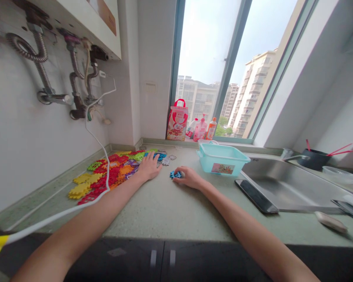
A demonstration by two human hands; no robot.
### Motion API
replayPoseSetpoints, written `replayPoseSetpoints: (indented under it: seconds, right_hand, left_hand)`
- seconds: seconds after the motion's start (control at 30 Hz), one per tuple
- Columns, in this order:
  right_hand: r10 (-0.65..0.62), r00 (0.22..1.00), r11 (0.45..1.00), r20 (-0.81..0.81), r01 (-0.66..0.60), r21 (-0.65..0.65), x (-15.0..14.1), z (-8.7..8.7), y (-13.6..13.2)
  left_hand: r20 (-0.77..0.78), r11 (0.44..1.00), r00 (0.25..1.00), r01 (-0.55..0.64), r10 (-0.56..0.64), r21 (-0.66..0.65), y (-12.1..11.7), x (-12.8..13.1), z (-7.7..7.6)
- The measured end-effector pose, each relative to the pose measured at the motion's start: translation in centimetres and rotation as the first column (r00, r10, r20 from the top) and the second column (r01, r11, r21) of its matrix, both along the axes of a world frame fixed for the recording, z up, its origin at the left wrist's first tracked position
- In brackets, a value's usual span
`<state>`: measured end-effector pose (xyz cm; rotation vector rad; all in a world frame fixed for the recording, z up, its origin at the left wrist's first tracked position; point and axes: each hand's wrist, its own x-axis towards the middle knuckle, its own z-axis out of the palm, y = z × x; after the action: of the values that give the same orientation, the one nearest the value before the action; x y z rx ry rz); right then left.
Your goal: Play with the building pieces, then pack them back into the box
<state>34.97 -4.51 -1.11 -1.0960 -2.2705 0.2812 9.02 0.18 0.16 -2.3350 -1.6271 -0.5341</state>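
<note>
My right hand (190, 178) is closed around a few small blue interlocking plastic pieces (175, 175), low over the middle of the countertop. To its left, my left hand (149, 167) reaches palm down with fingers stretched out, its fingertips at more blue pieces (158, 157) on the edge of a spread-out pile. That pile holds toothed flat pieces sorted roughly by colour: yellow pieces (84, 184), red pieces (113, 176), orange pieces (125, 171) and purple ones. White pieces (166, 161) lie just right of the blue ones. My left forearm hides part of the pile.
A white cable (97, 137) hangs across the pile and my left forearm. Right of my hands stand a turquoise plastic bin (223, 150), a black phone (256, 196) and a steel sink (294, 184). Bottles (200, 130) and a red-handled bag (178, 123) line the windowsill.
</note>
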Motion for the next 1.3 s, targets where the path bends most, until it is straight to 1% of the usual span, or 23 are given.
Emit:
replayPoseSetpoints:
  seconds: [0.1,0.23,0.3,0.37,0.43,0.47,0.53,0.57,0.6,0.67,0.73,0.77,0.8,0.87,1.1,1.17,1.3]
  right_hand:
    - [-0.028,1.0,1.0,0.011,0.028,0.012,0.1,0.5,-0.3]
    - [-0.001,0.998,0.999,0.062,-0.002,0.05,0.2,1.1,-0.9]
    - [0.012,0.993,0.992,0.121,-0.027,0.126,0.5,1.7,-1.2]
    - [-0.005,0.985,0.967,0.172,-0.039,0.253,1.2,2.7,-1.3]
    - [-0.061,0.987,0.918,0.151,-0.004,0.397,2.5,4.2,-1.4]
    - [-0.101,0.99,0.885,0.099,0.044,0.464,3.5,5.0,-1.4]
    - [-0.2,0.977,0.801,-0.069,0.204,0.563,6.0,6.7,-1.5]
    - [-0.25,0.954,0.75,-0.165,0.299,0.59,7.3,7.4,-1.5]
    - [-0.295,0.919,0.696,-0.261,0.393,0.601,8.7,7.9,-1.5]
    - [-0.359,0.84,0.597,-0.406,0.542,0.591,11.2,8.4,-1.4]
    - [-0.411,0.776,0.533,-0.479,0.631,0.564,13.1,8.2,-1.1]
    - [-0.439,0.753,0.518,-0.49,0.658,0.547,13.8,8.0,-1.0]
    - [-0.467,0.739,0.512,-0.486,0.674,0.532,14.2,7.7,-0.8]
    - [-0.505,0.731,0.521,-0.46,0.683,0.512,14.6,7.2,-0.4]
    - [-0.552,0.757,0.581,-0.349,0.649,0.491,14.4,6.3,0.5]
    - [-0.587,0.746,0.576,-0.314,0.658,0.486,14.4,6.1,0.5]
    - [-0.652,0.707,0.53,-0.274,0.684,0.502,14.0,6.0,0.2]
  left_hand:
    - [-0.03,0.996,0.999,-0.028,0.026,-0.08,0.6,-0.2,-0.5]
    - [-0.13,0.991,0.991,-0.057,0.041,-0.118,0.9,0.1,0.0]
    - [-0.196,0.995,0.981,-0.033,0.014,-0.094,1.3,0.5,0.6]
    - [-0.233,0.998,0.972,0.003,-0.018,-0.063,1.9,0.8,1.2]
    - [-0.237,0.999,0.971,0.006,-0.016,-0.044,2.5,1.1,1.7]
    - [-0.232,0.999,0.973,-0.004,-0.006,-0.041,2.7,1.2,1.9]
    - [-0.214,0.999,0.977,-0.027,0.017,-0.044,3.0,1.3,2.0]
    - [-0.204,0.998,0.979,-0.034,0.023,-0.049,3.2,1.2,2.0]
    - [-0.196,0.998,0.98,-0.039,0.027,-0.056,3.2,1.1,1.9]
    - [-0.179,0.996,0.983,-0.051,0.037,-0.076,3.3,0.9,1.7]
    - [-0.159,0.993,0.986,-0.068,0.053,-0.091,3.4,0.7,1.5]
    - [-0.147,0.993,0.987,-0.075,0.061,-0.093,3.4,0.6,1.4]
    - [-0.137,0.993,0.988,-0.08,0.067,-0.092,3.5,0.5,1.3]
    - [-0.122,0.993,0.99,-0.082,0.071,-0.083,3.5,0.4,1.2]
    - [-0.106,0.992,0.989,-0.108,0.101,-0.066,4.1,-0.6,1.1]
    - [-0.102,0.992,0.989,-0.116,0.109,-0.059,4.2,-1.1,1.2]
    - [-0.103,0.993,0.989,-0.114,0.11,-0.029,4.4,-1.7,1.5]
